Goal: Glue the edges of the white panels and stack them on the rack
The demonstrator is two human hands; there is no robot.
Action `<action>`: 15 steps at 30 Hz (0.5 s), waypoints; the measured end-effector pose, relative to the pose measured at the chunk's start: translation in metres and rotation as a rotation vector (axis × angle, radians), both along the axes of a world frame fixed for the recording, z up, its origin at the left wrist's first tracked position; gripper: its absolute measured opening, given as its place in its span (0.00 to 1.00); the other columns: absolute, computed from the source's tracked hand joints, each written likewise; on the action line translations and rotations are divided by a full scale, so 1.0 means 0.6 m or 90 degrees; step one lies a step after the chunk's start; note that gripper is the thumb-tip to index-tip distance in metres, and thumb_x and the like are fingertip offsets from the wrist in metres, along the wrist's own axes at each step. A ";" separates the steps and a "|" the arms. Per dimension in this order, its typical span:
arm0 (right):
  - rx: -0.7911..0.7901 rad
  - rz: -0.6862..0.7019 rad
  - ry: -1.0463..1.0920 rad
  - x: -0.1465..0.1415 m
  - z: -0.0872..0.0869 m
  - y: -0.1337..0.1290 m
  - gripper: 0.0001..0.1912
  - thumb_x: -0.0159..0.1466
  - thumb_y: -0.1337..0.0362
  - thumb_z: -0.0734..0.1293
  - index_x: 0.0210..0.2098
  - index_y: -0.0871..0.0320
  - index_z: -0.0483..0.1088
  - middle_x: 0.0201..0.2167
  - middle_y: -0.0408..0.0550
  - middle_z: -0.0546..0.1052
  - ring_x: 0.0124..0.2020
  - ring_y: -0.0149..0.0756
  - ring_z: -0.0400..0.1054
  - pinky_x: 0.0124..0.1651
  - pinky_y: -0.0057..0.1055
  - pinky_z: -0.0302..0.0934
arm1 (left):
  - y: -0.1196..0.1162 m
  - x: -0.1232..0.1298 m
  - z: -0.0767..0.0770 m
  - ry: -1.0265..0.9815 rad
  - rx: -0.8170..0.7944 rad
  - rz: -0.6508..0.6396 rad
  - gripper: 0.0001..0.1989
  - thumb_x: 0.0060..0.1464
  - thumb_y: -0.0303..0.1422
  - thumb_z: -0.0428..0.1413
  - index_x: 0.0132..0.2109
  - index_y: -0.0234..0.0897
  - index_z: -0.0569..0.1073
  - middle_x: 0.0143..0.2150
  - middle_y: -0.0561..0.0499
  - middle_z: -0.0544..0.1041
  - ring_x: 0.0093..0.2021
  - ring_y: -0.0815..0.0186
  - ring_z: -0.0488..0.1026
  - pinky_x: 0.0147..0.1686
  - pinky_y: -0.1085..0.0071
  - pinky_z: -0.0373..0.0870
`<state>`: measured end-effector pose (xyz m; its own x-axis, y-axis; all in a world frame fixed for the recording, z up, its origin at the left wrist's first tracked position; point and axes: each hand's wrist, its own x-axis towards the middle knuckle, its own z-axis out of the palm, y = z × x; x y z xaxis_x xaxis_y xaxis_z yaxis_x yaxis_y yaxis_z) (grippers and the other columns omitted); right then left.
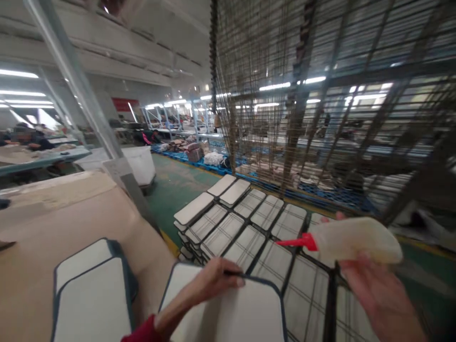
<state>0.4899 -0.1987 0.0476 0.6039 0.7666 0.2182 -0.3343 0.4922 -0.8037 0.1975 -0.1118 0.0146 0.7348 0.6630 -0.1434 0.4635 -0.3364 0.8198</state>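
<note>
The fingers of the left hand (215, 281) are bent and drawn together at the far edge of a pale panel (252, 311), pinching its dark border. The wrist arches above the panel's face, and the forearm slants in from the lower left, ending in a red sleeve (140, 332). The right hand (375, 287) rises from the lower right, curled around a squeeze bottle (356, 241) — fingertips show past its upper side, the thumb lies along its lower side. The bottle is held nearly level, its red nozzle (302, 242) pointing left, above a wire rack (332, 301) laid with rows of similar panels. The held panel overlaps the rack's near left part in view. To the left, a brown tabletop (149, 256) bears overlapping dark-edged panels (92, 304). Farther out, upright mesh frames (263, 104) stand over the rack on the right — behind the table are a metal pole (76, 80) and a white bin (140, 164) on green floor (167, 185).
</note>
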 end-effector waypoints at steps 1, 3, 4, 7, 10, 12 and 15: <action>-0.002 -0.002 0.015 0.003 0.010 -0.002 0.31 0.44 0.56 0.77 0.48 0.47 0.69 0.60 0.47 0.63 0.62 0.54 0.52 0.66 0.55 0.40 | 0.020 0.006 0.015 -0.010 0.042 -0.006 0.16 0.51 0.43 0.57 0.37 0.32 0.77 0.27 0.54 0.71 0.29 0.68 0.65 0.29 0.75 0.58; 0.007 -0.006 0.030 0.002 0.033 -0.003 0.33 0.40 0.59 0.78 0.46 0.46 0.70 0.58 0.48 0.65 0.61 0.58 0.53 0.65 0.59 0.36 | 0.059 0.015 0.049 -0.008 0.112 -0.042 0.13 0.52 0.40 0.57 0.36 0.32 0.76 0.26 0.55 0.70 0.28 0.70 0.63 0.28 0.76 0.57; 0.010 -0.006 0.028 -0.001 0.045 -0.003 0.33 0.40 0.59 0.78 0.46 0.47 0.70 0.57 0.49 0.66 0.61 0.59 0.53 0.64 0.62 0.36 | 0.077 0.017 0.067 0.003 0.139 -0.069 0.12 0.52 0.39 0.57 0.32 0.32 0.76 0.24 0.55 0.68 0.27 0.71 0.62 0.27 0.77 0.56; -0.006 -0.006 0.007 -0.016 0.074 0.002 0.33 0.38 0.58 0.78 0.44 0.49 0.71 0.55 0.53 0.69 0.60 0.62 0.53 0.62 0.64 0.37 | 0.116 0.020 0.112 0.013 0.194 -0.158 0.12 0.53 0.36 0.57 0.27 0.32 0.74 0.22 0.56 0.66 0.25 0.73 0.61 0.26 0.78 0.54; -0.005 0.009 -0.038 -0.034 0.094 0.011 0.33 0.40 0.57 0.78 0.46 0.48 0.71 0.56 0.53 0.68 0.60 0.61 0.53 0.62 0.61 0.40 | 0.138 0.022 0.146 -0.002 0.216 -0.253 0.10 0.53 0.35 0.57 0.29 0.32 0.75 0.24 0.54 0.71 0.27 0.72 0.66 0.27 0.79 0.57; 0.008 0.028 -0.087 -0.045 0.109 0.018 0.32 0.42 0.57 0.77 0.47 0.46 0.70 0.58 0.49 0.65 0.60 0.58 0.55 0.60 0.59 0.47 | 0.149 0.023 0.166 -0.003 0.231 -0.296 0.09 0.52 0.34 0.59 0.29 0.31 0.76 0.25 0.53 0.72 0.28 0.71 0.68 0.29 0.79 0.59; 0.028 0.058 -0.164 -0.059 0.130 0.024 0.33 0.42 0.55 0.78 0.48 0.44 0.69 0.60 0.45 0.63 0.59 0.57 0.57 0.54 0.56 0.58 | 0.164 0.022 0.196 0.008 0.235 -0.345 0.06 0.50 0.31 0.60 0.31 0.31 0.77 0.26 0.52 0.75 0.29 0.70 0.69 0.30 0.79 0.61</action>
